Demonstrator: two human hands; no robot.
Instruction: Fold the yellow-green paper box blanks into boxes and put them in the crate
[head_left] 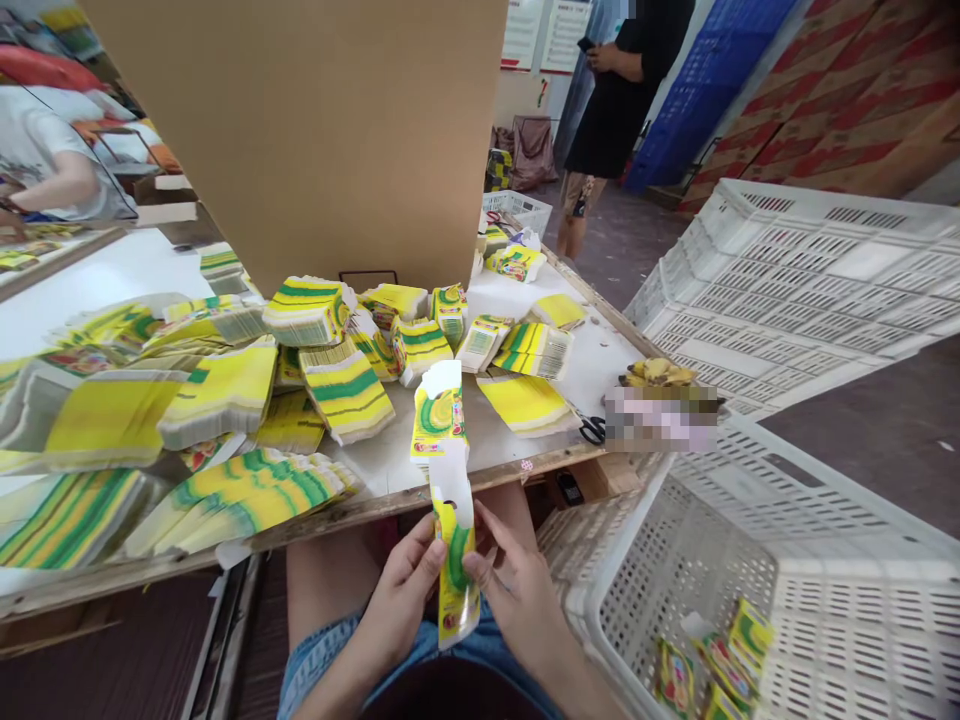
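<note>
Low over my lap, my left hand (401,595) and my right hand (517,590) both pinch a flat yellow and green carton (455,560), held upright between them with its white flap up. A second carton (439,412) of the same print stands on the table edge just above it. Stacks of flat yellow-green cartons (225,395) cover the white table (390,455).
A white plastic crate (750,590) at my right holds a few folded cartons (712,670); another crate (802,280) lies behind it. A cardboard sheet (315,130) stands at the table's back. Scissors (592,428) lie near the right edge. A person (622,90) stands beyond.
</note>
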